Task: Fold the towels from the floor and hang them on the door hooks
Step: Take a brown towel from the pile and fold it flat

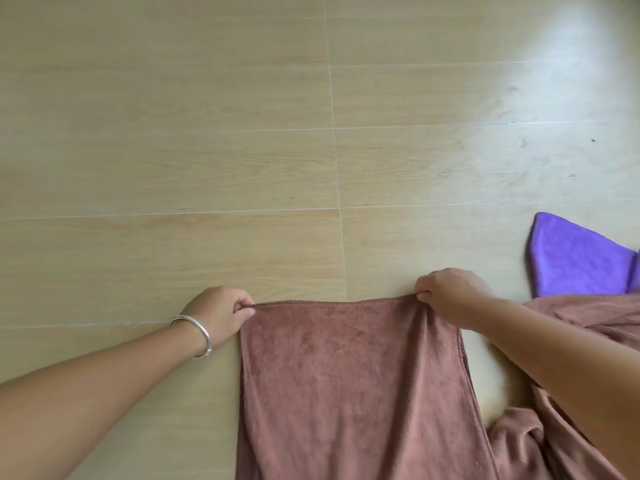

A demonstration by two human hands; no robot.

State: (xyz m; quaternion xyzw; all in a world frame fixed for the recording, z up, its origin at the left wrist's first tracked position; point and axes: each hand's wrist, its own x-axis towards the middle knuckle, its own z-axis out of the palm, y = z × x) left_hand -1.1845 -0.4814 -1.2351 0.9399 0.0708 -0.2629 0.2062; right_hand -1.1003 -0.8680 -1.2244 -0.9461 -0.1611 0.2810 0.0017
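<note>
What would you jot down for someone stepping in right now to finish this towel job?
Left hand pinches one far corner of the brown plush towel; right hand pinches the other, the edge stretched between them above the pale wood-look floor.
More brown cloth lies bunched by the right arm; a purple plush towel lies beyond it.
Done: brown towel picked up by its corners.
Left: fold it, hang it, then the purple one. No door hooks in view.

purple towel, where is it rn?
In the head view, the purple towel lies on the wooden floor at the right edge, just beyond the right hand and touching the brown towel bunched there.
</note>
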